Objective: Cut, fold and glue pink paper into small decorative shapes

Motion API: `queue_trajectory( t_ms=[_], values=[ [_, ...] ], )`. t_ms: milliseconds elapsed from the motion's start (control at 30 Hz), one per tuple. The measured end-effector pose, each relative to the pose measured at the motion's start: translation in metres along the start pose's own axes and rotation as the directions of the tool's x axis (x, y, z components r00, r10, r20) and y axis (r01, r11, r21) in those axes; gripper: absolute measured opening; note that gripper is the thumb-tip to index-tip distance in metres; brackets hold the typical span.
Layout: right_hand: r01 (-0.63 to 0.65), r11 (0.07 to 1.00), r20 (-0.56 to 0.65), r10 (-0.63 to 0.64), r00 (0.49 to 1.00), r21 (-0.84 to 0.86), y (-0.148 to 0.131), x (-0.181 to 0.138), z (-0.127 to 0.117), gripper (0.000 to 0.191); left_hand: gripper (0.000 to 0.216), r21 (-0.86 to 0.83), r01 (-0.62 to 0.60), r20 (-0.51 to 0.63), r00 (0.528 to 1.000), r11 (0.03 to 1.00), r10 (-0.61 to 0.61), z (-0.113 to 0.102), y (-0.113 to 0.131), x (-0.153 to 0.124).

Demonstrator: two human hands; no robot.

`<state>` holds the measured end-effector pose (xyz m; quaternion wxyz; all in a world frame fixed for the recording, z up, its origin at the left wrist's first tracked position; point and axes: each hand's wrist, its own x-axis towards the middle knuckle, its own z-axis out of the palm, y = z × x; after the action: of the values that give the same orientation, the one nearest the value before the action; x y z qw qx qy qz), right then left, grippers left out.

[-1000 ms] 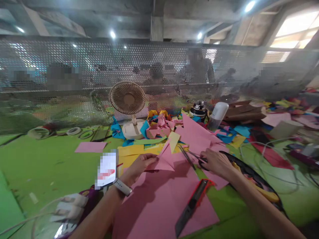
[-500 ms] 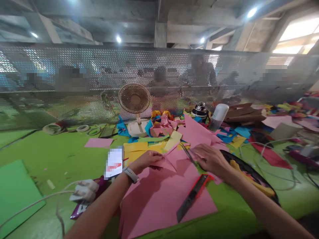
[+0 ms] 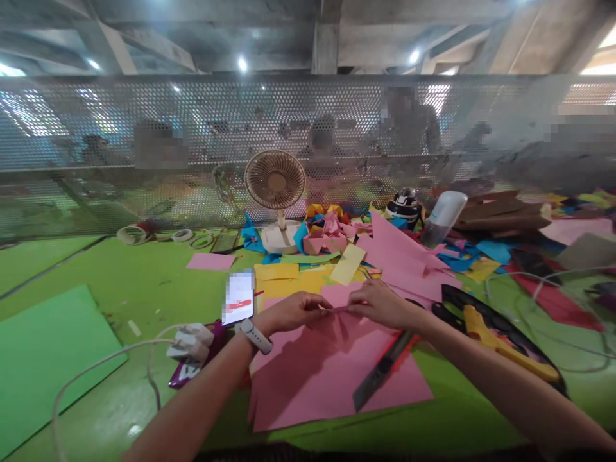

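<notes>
A utility knife (image 3: pixel 381 372) lies on the large pink sheet (image 3: pixel 312 391) on the green table (image 3: pixel 120 282). Just beyond, the left hand (image 3: pixel 293 312) and right hand (image 3: pixel 380 305) meet, each pinching an end of a small pink paper piece (image 3: pixel 339 310) just above the sheet. A phone (image 3: pixel 239 297) stands to their left, and a desk fan (image 3: pixel 274 183) is farther back.

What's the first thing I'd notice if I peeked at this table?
Probably the big pink sheet at the front of the green table, with the left hand and right hand pinching a small pink paper just above it. Behind them, a round beige fan stands beside a bright heap of coloured paper scraps.
</notes>
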<state>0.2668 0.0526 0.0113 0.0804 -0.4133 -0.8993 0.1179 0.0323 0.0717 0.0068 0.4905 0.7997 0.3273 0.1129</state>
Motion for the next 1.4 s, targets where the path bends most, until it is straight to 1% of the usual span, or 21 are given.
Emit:
queue_trajectory(
  t_ms=[67, 133, 233, 300, 433, 533, 667, 733, 767, 800, 867, 900, 933, 967, 1000, 1033, 1067, 1100, 1167, 1300, 1400],
  values=[
    [0.003, 0.984, 0.058, -0.013, 0.998, 0.177, 0.002, 0.002, -0.004, 0.025, 0.037, 0.068, -0.022, 0.054, 0.998, 0.997, 0.018, -0.003, 0.004, -0.001],
    [0.008, 0.958, 0.073, -0.03, 0.997, 0.285, 0.0, 0.004, -0.005, 0.026, 0.036, 0.14, -0.04, 0.069, 0.997, 0.989, 0.031, -0.005, 0.008, 0.002],
    [0.033, 0.936, 0.044, -0.052, 0.998, 0.349, -0.004, 0.007, -0.005, 0.027, 0.035, 0.246, -0.065, 0.062, 0.997, 0.967, 0.051, -0.005, 0.014, 0.01],
    [0.03, 0.919, 0.038, -0.05, 0.998, 0.394, -0.006, 0.008, -0.007, 0.027, 0.033, 0.276, -0.087, 0.059, 0.996, 0.957, 0.073, -0.005, 0.017, 0.014],
    [-0.021, 0.863, 0.062, -0.012, 0.998, 0.505, -0.004, 0.003, -0.012, 0.028, 0.028, 0.211, -0.123, 0.074, 0.991, 0.97, 0.11, -0.013, 0.019, 0.009],
    [-0.047, 0.837, 0.086, 0.0, 0.996, 0.545, 0.002, -0.001, -0.013, 0.028, 0.029, 0.156, -0.102, 0.108, 0.991, 0.983, 0.086, -0.022, 0.015, -0.002],
    [-0.064, 0.812, 0.159, -0.036, 0.987, 0.58, 0.016, -0.001, -0.01, 0.032, 0.031, -0.027, -0.003, 0.142, 0.99, 1.0, 0.006, -0.035, 0.002, -0.019],
    [-0.079, 0.805, 0.206, -0.055, 0.977, 0.589, 0.022, 0.002, -0.008, 0.034, 0.032, -0.067, 0.057, 0.138, 0.989, 0.996, -0.047, -0.04, -0.007, -0.025],
    [-0.085, 0.805, 0.221, -0.059, 0.974, 0.588, 0.025, 0.004, -0.006, 0.035, 0.032, -0.041, 0.084, 0.113, 0.99, 0.996, -0.079, -0.041, -0.01, -0.027],
    [-0.087, 0.806, 0.23, -0.062, 0.971, 0.585, 0.027, 0.006, -0.005, 0.036, 0.031, 0.021, 0.108, 0.054, 0.993, 0.994, -0.109, -0.041, -0.013, -0.029],
    [-0.082, 0.805, 0.239, -0.076, 0.968, 0.588, 0.031, 0.011, 0.001, 0.037, 0.027, 0.207, 0.147, -0.171, 0.979, 0.967, -0.113, -0.036, -0.013, -0.03],
    [-0.079, 0.801, 0.242, -0.083, 0.967, 0.593, 0.033, 0.014, 0.004, 0.037, 0.025, 0.308, 0.167, -0.313, 0.948, 0.937, -0.066, -0.03, -0.011, -0.029],
    [-0.076, 0.797, 0.244, -0.09, 0.966, 0.598, 0.035, 0.016, 0.007, 0.038, 0.024, 0.392, 0.176, -0.439, 0.899, 0.903, 0.015, -0.023, -0.008, -0.028],
    [-0.073, 0.794, 0.244, -0.097, 0.965, 0.603, 0.037, 0.019, 0.011, 0.038, 0.024, 0.455, 0.172, -0.518, 0.849, 0.874, 0.103, -0.015, -0.004, -0.026],
    [-0.069, 0.791, 0.244, -0.104, 0.964, 0.608, 0.039, 0.021, 0.015, 0.038, 0.023, 0.519, 0.153, -0.549, 0.813, 0.841, 0.191, -0.006, 0.0, -0.025],
    [-0.065, 0.788, 0.243, -0.11, 0.964, 0.613, 0.041, 0.023, 0.018, 0.038, 0.023, 0.576, 0.122, -0.539, 0.8, 0.808, 0.263, 0.003, 0.004, -0.023],
    [-0.061, 0.785, 0.241, -0.114, 0.964, 0.617, 0.042, 0.026, 0.021, 0.038, 0.024, 0.618, 0.081, -0.495, 0.813, 0.782, 0.307, 0.011, 0.008, -0.02],
    [-0.058, 0.783, 0.237, -0.116, 0.965, 0.62, 0.044, 0.028, 0.023, 0.039, 0.027, 0.644, 0.049, -0.437, 0.843, 0.763, 0.314, 0.018, 0.01, -0.018],
    [-0.053, 0.781, 0.22, -0.11, 0.969, 0.623, 0.045, 0.031, 0.025, 0.04, 0.035, 0.652, 0.038, -0.378, 0.882, 0.757, 0.281, 0.026, 0.011, -0.015],
    [-0.047, 0.79, 0.159, -0.064, 0.985, 0.612, 0.043, 0.032, 0.025, 0.045, 0.03, 0.503, 0.027, -0.357, 0.917, 0.864, 0.18, 0.025, 0.002, -0.009],
    [-0.059, 0.801, 0.09, 0.007, 0.996, 0.595, 0.039, 0.023, 0.023, 0.038, 0.027, 0.359, -0.007, -0.33, 0.935, 0.933, 0.134, 0.02, -0.007, -0.007]
  ],
)
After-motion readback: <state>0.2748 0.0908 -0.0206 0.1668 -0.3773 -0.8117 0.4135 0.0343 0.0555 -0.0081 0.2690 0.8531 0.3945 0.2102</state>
